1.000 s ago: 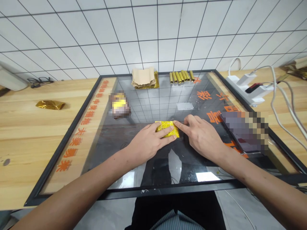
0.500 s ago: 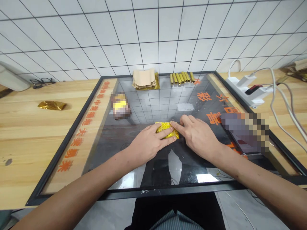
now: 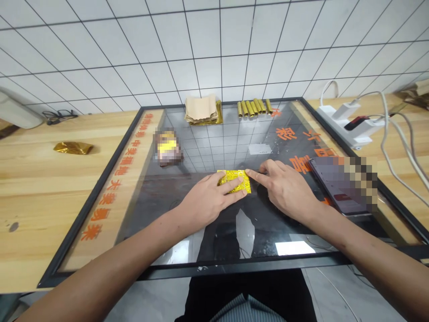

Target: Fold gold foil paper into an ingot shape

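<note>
Under left hand [image 3: 208, 197], gold foil [image 3: 246, 185] lies; right forefinger [image 3: 256, 174] touches it

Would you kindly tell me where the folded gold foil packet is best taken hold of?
Probably its right edge, from the right: the gold foil packet lies flat on the glass tabletop, the left hand covers its left part, and that edge shows free.

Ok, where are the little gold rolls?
In the head view, the gold rolls lie in a row at the far edge of the glass-topped board, just right of the stack of tan paper.
</note>
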`<state>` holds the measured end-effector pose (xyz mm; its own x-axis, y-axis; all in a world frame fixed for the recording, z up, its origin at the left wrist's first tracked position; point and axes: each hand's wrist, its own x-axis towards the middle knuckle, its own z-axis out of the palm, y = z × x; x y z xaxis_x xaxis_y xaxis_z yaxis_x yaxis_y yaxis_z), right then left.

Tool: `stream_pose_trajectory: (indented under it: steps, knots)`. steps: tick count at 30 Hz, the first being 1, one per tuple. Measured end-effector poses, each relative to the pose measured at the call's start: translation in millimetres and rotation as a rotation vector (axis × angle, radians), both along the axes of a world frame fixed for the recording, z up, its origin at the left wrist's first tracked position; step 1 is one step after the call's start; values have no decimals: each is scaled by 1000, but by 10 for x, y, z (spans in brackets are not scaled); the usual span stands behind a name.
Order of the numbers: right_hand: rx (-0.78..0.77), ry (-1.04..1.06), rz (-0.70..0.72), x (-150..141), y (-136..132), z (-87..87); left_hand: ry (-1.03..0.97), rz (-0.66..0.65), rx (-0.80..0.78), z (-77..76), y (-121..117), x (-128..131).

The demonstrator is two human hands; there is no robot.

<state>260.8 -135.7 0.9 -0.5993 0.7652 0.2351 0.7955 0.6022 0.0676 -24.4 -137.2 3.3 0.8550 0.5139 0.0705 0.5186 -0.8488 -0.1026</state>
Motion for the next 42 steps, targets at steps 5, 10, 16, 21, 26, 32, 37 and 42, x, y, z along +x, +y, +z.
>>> stream_pose_trajectory:
  steps: [5, 10, 16, 21, 26, 32, 37, 42]
  knots:
    - [-10, 17, 5, -14, 15, -10, -13, -1, -10, 12, -15, 5]
    - [-34, 26, 3, -53, 16, 20, -41, 10, -27, -1, -20, 6]
    - [-2, 16, 15, -29, 3, -11, -37, -1, -26, -7, -15, -1]
    - [-3, 42, 29, -7, 22, -20, -35, 4, -23, -5, -15, 1]
    - [-8, 5, 28, -40, 44, 28, -26, 3, -41, 1, -14, 6]
    - [-28, -31, 67, -118, 99, 80, -6, -1, -69, 52, -11, 17]
    - [-189, 169, 58, -128, 188, 103, -22, 9, -36, 30, -15, 11]
    - [-396, 421, -81, -181, 395, 156, -17, 12, -31, -6, -13, 3]
